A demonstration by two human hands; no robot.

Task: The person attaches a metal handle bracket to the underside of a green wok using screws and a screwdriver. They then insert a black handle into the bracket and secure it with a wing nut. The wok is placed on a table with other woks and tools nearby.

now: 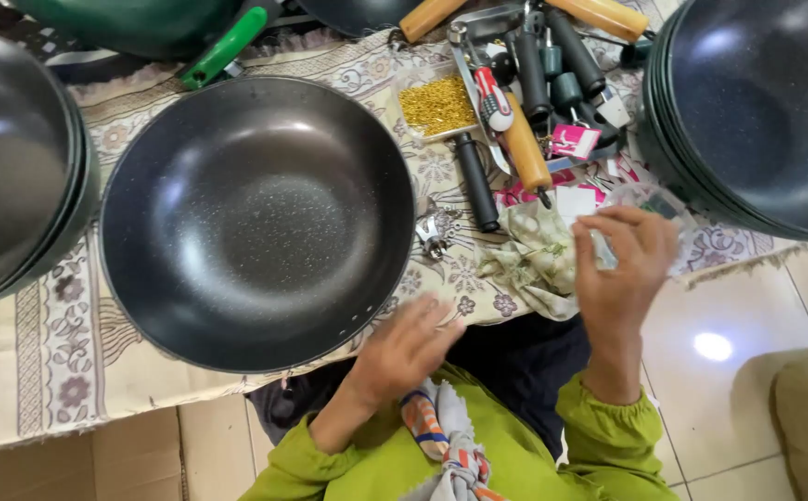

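Observation:
A large black non-stick wok (256,218) without a handle lies on a patterned cloth (51,343) in front of me. My left hand (409,348) rests near its lower right rim, fingers loosely spread, holding nothing I can see. My right hand (622,264) is raised to the right, fingers closed on a clear plastic bag (650,199). Small metal fittings (432,232) lie between the wok and a crumpled floral cloth (534,255).
Stacks of black woks stand at the left (14,158) and the right (756,111). Behind lie a tray of gold screws (436,104), black handles (476,181), wooden-handled tools (525,148), screwdrivers and a green pan handle (223,48). White tiled floor (729,315) is at the right.

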